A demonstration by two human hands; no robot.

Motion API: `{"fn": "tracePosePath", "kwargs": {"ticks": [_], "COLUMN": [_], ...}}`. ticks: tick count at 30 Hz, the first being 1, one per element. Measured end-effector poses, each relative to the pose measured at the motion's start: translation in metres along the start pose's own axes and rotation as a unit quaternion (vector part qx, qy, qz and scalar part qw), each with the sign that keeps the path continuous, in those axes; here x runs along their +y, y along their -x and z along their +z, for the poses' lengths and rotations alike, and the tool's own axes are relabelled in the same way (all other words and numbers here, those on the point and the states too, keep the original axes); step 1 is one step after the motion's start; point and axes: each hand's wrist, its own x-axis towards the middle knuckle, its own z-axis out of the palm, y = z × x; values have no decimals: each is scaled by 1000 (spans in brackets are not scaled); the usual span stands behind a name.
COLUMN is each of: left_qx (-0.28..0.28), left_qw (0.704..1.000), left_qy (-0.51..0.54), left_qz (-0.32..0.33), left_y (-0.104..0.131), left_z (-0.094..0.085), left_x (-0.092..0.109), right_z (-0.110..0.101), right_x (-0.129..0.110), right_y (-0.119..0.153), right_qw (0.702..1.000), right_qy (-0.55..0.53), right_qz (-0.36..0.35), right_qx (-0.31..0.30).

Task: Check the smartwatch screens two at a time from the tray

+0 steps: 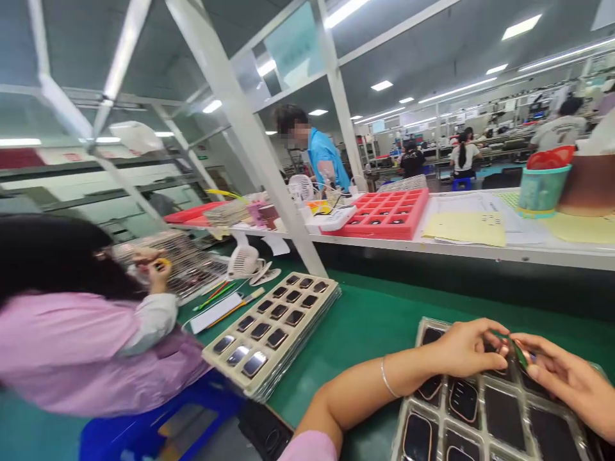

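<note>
My left hand (468, 349), a thin bracelet on its wrist, reaches over a clear plastic tray (484, 442) with its fingers curled to a pinch. What sits between those fingertips is mostly hidden. Opposite it, my right hand (564, 378) grips a small green piece (519, 354) between thumb and fingers; its exact kind is unclear. The fingertips of both hands nearly meet above the tray. Below them, smartwatch-like cases with gold rims lie in the left compartments, among them one case (464, 401) and a nearer one (418, 437).
To the left stands a stack of beige trays (307, 320) with dark watch faces. A co-worker in a pink sleeve (77, 333) sits beyond it. A small white fan (243, 261) and brushes lie near. The shelf holds a red foam tray (418, 214) and a teal cup (542, 189).
</note>
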Motion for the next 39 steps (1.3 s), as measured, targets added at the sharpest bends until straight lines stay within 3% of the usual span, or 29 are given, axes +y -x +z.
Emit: {"fn": "tracePosePath", "kwargs": {"ticks": [3, 10, 14, 18, 25, 32, 35, 39], "left_qx": [-4, -8, 12, 42, 21, 11, 2, -76], "left_qw": [1000, 996, 980, 973, 970, 979, 990, 993], "left_qy": [3, 84, 193, 217, 231, 195, 132, -56], "left_qz": [-7, -19, -48, -64, -67, -56, -45, 71], "left_y": [0, -1, -5, -7, -4, -4, 0, 11], "left_z": [0, 1, 0, -2, -2, -1, 1, 3], "left_x": [4, 0, -1, 4, 15, 17, 19, 26], "right_z": [-1, -3, -3, -6, -8, -7, -7, -6], "right_x": [-9, -18, -16, -19, -29, -32, -34, -38], "right_y": [-1, 0, -3, -6, -4, -3, -1, 4], "right_qw": [996, 990, 981, 971, 973, 977, 985, 985], "right_qy": [-62, -83, -152, -212, -181, -164, -119, 55], "right_qz": [23, 27, 57, 94, 55, 44, 18, -99], "right_qx": [-55, -110, -105, -63, -131, -128, -127, -133]}}
